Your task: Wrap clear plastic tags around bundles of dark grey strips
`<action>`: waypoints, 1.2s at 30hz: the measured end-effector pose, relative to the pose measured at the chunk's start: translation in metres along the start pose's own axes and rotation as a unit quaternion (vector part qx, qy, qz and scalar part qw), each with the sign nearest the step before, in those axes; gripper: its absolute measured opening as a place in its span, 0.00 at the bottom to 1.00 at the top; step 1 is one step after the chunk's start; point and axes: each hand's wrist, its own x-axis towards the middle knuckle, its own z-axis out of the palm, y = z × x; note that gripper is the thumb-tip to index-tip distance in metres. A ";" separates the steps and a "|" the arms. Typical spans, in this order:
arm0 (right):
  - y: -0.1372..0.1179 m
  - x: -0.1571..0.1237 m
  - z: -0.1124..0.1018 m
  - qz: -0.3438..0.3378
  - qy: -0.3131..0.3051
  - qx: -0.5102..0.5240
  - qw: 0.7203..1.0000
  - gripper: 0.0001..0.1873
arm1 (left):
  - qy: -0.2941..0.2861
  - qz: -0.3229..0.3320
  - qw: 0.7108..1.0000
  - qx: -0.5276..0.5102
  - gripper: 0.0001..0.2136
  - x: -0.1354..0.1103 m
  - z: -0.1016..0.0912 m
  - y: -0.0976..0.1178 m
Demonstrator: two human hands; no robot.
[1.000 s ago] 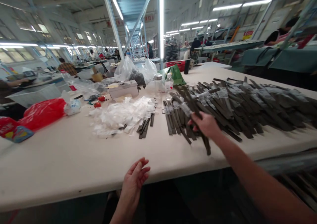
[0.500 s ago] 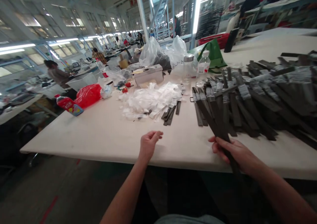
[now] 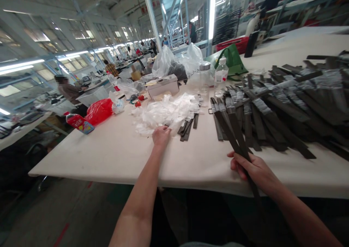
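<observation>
My right hand (image 3: 252,167) is closed around long dark strips (image 3: 236,139), whose upper ends lean toward the heap and whose lower end hangs past the table's front edge. My left hand (image 3: 161,135) reaches to the near edge of a pile of thin white sheets (image 3: 171,110). Its thumb and fingers are pressed together, and what they pinch, if anything, is too small to make out. Beside that pile, a few short dark strips (image 3: 187,128) lie partly under the white sheets. A large heap of dark strips with pale wrapped bands (image 3: 275,112) covers the right of the table.
Around the pale table (image 3: 95,158) stand a red-labelled bottle (image 3: 79,122), a red plastic bag (image 3: 99,111), a white box (image 3: 163,88), a glass jar (image 3: 204,76), a clear bottle (image 3: 221,74) and a green bag (image 3: 233,61). Co-workers sit farther off at the left.
My left hand has moved forward from over the bare tabletop to the white pile's edge. My right hand keeps its hold on the dark strips, and the view has shifted slightly.
</observation>
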 end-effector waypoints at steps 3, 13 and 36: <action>0.003 0.001 -0.001 0.002 -0.005 0.005 1.000 0.26 | -0.008 -0.027 0.995 -0.094 0.14 -0.006 -0.009 0.005; -0.004 -0.002 0.006 -0.015 0.013 -0.014 1.000 0.25 | -0.106 -0.091 0.937 -0.320 0.21 -0.069 -0.016 0.015; -0.022 0.020 -0.100 -0.126 0.231 -0.545 0.796 0.16 | -0.057 -0.291 0.796 -0.528 0.06 -0.151 -0.038 0.005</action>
